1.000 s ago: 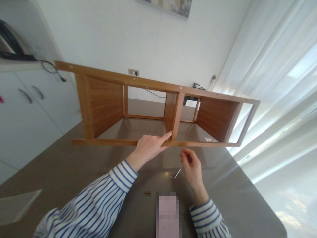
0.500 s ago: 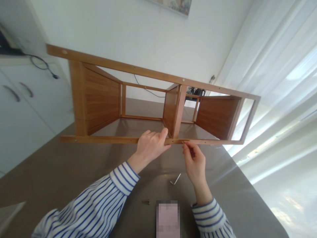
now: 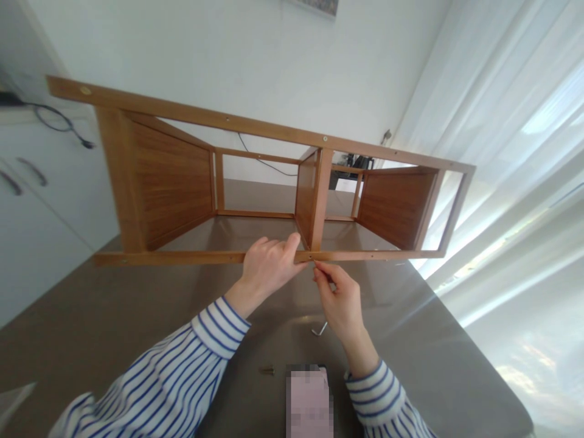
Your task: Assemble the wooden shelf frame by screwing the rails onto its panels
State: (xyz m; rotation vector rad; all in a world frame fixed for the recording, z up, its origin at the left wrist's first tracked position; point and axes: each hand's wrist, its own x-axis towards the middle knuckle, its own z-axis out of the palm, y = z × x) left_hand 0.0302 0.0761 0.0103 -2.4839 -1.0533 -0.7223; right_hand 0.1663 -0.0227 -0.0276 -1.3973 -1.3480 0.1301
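A brown wooden shelf frame lies on its side on the dark table. My left hand grips the frame's near bottom rail, fingers curled over it beside the middle upright. My right hand pinches a small screw, too small to see clearly, against the rail just under that upright. A metal hex key lies on the table below my right hand. A couple of small dark screws lie nearer to me.
A blurred pink object sits at the table's near edge. White cabinets stand at the left with a black cable on top. Sheer curtains fill the right. A white wall is behind the frame.
My right hand rose from above the hex key to the rail and slid left under the middle upright. My left hand went from pointing to gripping the rail. The view moved closer.
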